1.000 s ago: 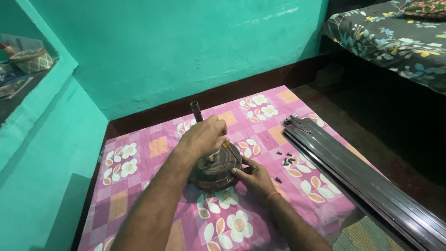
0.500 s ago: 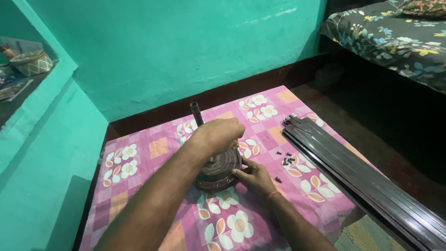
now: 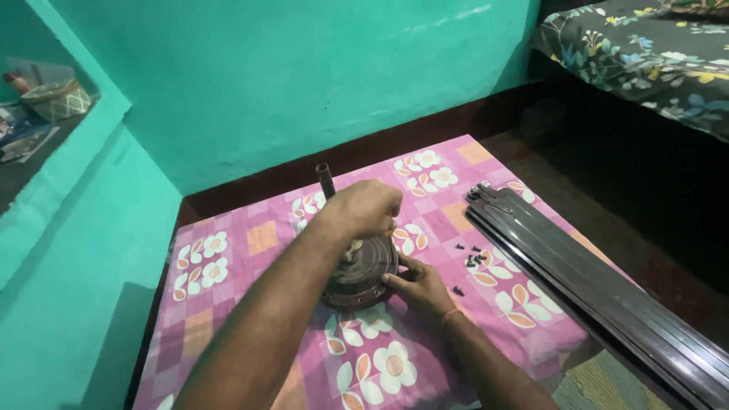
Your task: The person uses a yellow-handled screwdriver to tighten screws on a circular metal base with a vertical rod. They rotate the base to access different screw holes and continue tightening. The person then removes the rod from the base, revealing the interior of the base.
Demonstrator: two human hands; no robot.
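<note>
Left hand [image 3: 364,209]: I close it round a yellow-handled screwdriver [image 3: 389,228].
Right hand [image 3: 421,288]: fingers pressed on motor housing [image 3: 361,275] rim.
Handling: I judge it heavy, rigid; steady by the rim.

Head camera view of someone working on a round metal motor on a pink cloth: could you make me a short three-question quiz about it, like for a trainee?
1. True or false: the right hand rests against the rim of the round motor housing.
2. Where do the loose dark screws lie?
A. on the bed
B. on the pink flowered cloth, between the housing and the long dark blades
C. on the shelf
3. Fill in: the left hand is closed above the housing, beside an upright dark ____.

Key: 1 true; 2 B; 3 shaft.
</note>
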